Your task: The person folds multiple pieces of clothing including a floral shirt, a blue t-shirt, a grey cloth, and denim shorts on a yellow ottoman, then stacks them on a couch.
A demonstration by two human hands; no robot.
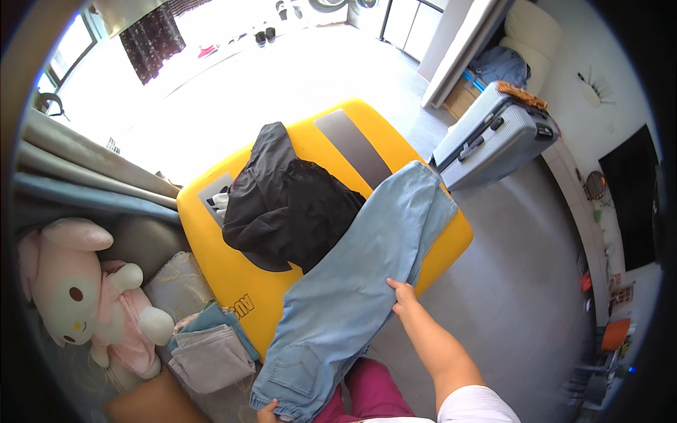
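Note:
Light-blue jeans [360,261] lie lengthwise over a yellow, round-cornered surface with grey bands [441,247], legs pointing away to the far right. Their waist end, with a back pocket showing, hangs off the near edge above my lap. At the lower edge my left hand [268,413] pinches the waistband; it is partly cut off by the frame. My right hand [402,295] has its fingers closed on the right side edge of the jeans, about halfway along. Beyond the jeans rests a crumpled black garment [289,204], which the jeans touch along one side.
To the left, folded clothes [211,356] lie on a sofa beside a pink-and-white plush rabbit [84,282] and a brown cushion [159,398]. A silver suitcase [490,137] stands at the far right. Curtains [92,166] hang on the left; a dark wall screen [632,197] is at right.

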